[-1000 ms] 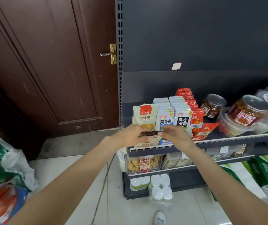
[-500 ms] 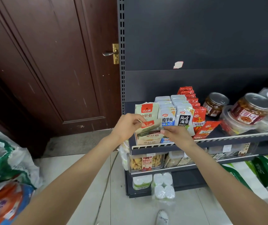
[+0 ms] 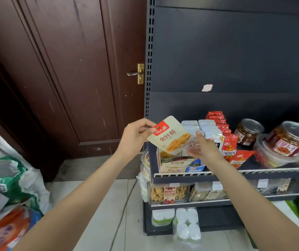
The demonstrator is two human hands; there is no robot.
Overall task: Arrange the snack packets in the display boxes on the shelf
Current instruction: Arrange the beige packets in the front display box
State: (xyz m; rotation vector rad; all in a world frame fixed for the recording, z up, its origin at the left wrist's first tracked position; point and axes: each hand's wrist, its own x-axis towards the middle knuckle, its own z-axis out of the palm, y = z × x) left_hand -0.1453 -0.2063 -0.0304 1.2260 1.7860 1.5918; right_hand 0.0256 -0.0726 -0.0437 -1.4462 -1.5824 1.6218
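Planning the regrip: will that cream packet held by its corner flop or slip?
Probably light: the left hand lifts the cream packet by its top corner alone. It looks fairly flat, so likely semi-stiff. Its glossy film may slip; the right hand is open beside it.

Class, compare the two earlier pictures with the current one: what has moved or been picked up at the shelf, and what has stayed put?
The left hand has lifted a cream packet up out of the leftmost display box, tilted. The right hand has left the box front and now reaches open toward the packet. The white packets, red packets and jars have stayed put.
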